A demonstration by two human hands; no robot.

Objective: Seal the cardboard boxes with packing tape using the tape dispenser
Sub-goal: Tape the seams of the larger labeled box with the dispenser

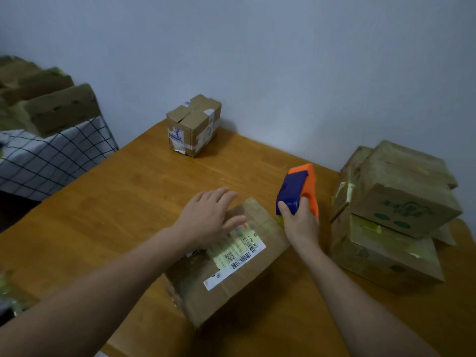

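The cardboard box [231, 279] you are working on sits on the wooden surface [116, 215] right in front of you, turned at an angle so that one corner points toward you. Its top flaps are down, and a white shipping label [238, 255] with barcodes lies across the top. Your left grip [208, 217] is spread flat, palm down, over the far left part of the box top, with the fingers straight and holding nothing. The blur makes it impossible to tell whether the palm presses on the cardboard or is just above it. Just off the box's far right corner, your right grip [301, 224] is wrapped round the tape dispenser [296, 191], with the thumb and fingers curled on its blue body. The orange side faces right and the tool's nose points away from you. The dispenser is beside the box, not on it. Farther back, near the wall [257, 60], a small taped box [193, 124] stands alone on the surface. At the right edge is a stack of worn boxes [394, 217] with green printing, piled unevenly and close to your right grip. To the left, off the surface, more boxes [59, 109] rest on a checked cloth [51, 155].
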